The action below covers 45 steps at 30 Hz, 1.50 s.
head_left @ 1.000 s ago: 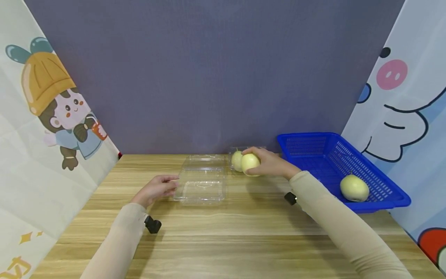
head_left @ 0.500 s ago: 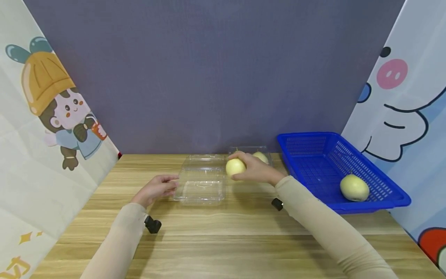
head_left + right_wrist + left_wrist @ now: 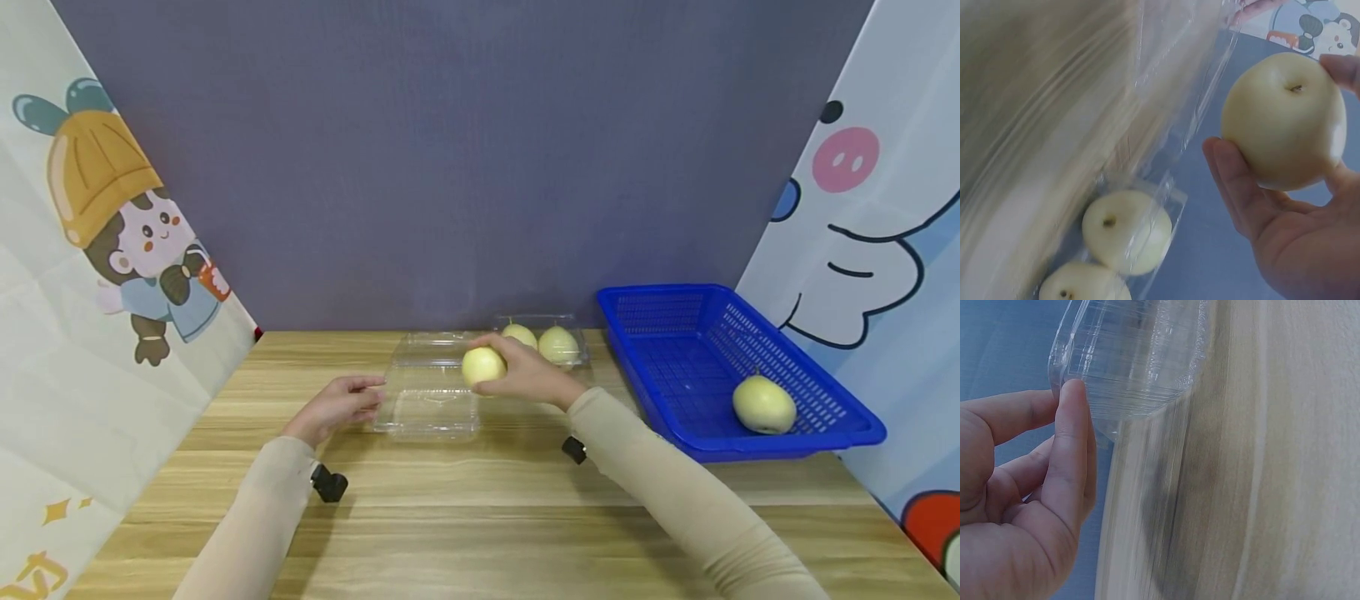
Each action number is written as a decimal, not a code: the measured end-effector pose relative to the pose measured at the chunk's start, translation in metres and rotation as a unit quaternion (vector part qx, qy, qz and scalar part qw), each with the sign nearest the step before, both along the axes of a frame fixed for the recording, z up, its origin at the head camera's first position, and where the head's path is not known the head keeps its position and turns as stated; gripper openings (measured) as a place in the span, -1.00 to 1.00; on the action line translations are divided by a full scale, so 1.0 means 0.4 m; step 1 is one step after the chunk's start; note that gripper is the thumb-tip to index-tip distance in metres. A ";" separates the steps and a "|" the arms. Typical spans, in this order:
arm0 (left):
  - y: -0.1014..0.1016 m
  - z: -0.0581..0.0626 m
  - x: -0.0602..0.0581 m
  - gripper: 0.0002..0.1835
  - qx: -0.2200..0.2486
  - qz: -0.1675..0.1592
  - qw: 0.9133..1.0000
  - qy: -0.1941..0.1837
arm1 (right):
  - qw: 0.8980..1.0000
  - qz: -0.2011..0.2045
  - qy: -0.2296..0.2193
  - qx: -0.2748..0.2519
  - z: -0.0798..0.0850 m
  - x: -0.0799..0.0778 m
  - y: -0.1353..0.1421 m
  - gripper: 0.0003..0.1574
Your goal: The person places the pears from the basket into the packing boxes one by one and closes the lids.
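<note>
My right hand point(image 3: 522, 372) grips a round pale yellow pear point(image 3: 483, 367) over the right side of a clear plastic clamshell box point(image 3: 431, 412) with its lid raised. In the right wrist view, the fingers and thumb wrap the held pear point(image 3: 1282, 125), stem end showing. My left hand point(image 3: 339, 408) pinches the box's left edge; the left wrist view shows thumb and finger at the rim of the clear box point(image 3: 1129, 362). Behind the right hand, a second clear box point(image 3: 573, 321) contains two pears, one of them a pear point(image 3: 558, 343) on the right.
A blue plastic basket point(image 3: 660, 367) stands on the right of the wooden table point(image 3: 450, 517), with one pear point(image 3: 763, 405) in its front corner. A grey-blue panel point(image 3: 450, 167) rises along the table's back edge, and printed cloths flank both sides.
My right hand has carried the pear leftward from the second clear box to over the open box, uncovering the two pears behind it. The left hand has kept still at the box edge.
</note>
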<state>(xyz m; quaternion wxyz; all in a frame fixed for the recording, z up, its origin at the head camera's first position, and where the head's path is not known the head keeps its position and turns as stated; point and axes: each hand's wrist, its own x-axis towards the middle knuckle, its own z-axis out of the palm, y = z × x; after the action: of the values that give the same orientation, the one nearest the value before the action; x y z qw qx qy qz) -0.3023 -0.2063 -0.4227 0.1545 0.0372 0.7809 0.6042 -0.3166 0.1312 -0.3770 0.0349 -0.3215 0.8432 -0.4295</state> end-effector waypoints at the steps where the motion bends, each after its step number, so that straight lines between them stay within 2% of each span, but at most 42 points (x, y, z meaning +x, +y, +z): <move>1: 0.000 0.001 0.000 -0.46 -0.001 -0.001 1.000 0.001 | 1.000 0.001 0.000 -0.002 -0.002 0.001 -0.005 -0.19; 9: -0.002 -0.005 -0.005 -0.47 -0.006 -0.002 1.000 0.002 | 1.000 -0.012 0.006 0.010 -0.021 0.009 -0.058 -0.18; 22: -0.001 -0.009 -0.009 -0.46 0.003 0.000 1.000 -0.003 | 1.000 -0.009 0.018 0.016 -0.053 0.007 -0.118 -0.20; 32: 0.001 -0.002 -0.006 -0.44 -0.006 -0.004 1.000 -0.002 | 1.000 -0.004 -0.006 0.009 -0.078 0.000 -0.153 -0.14; 39: 0.000 -0.007 -0.013 -0.46 -0.014 -0.001 1.000 -0.003 | 0.999 0.007 -0.038 -0.018 -0.097 0.005 -0.180 -0.16; 45: -0.002 -0.007 -0.013 -0.46 -0.012 0.000 1.000 -0.004 | 0.999 0.006 -0.028 -0.026 -0.104 0.004 -0.203 -0.17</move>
<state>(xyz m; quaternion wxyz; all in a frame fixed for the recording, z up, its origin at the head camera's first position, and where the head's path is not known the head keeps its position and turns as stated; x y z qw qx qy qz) -0.3077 -0.2072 -0.4254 0.1578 0.0330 0.7874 0.5950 -0.3150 0.0500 -0.4186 0.0526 -0.3150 0.8288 -0.4594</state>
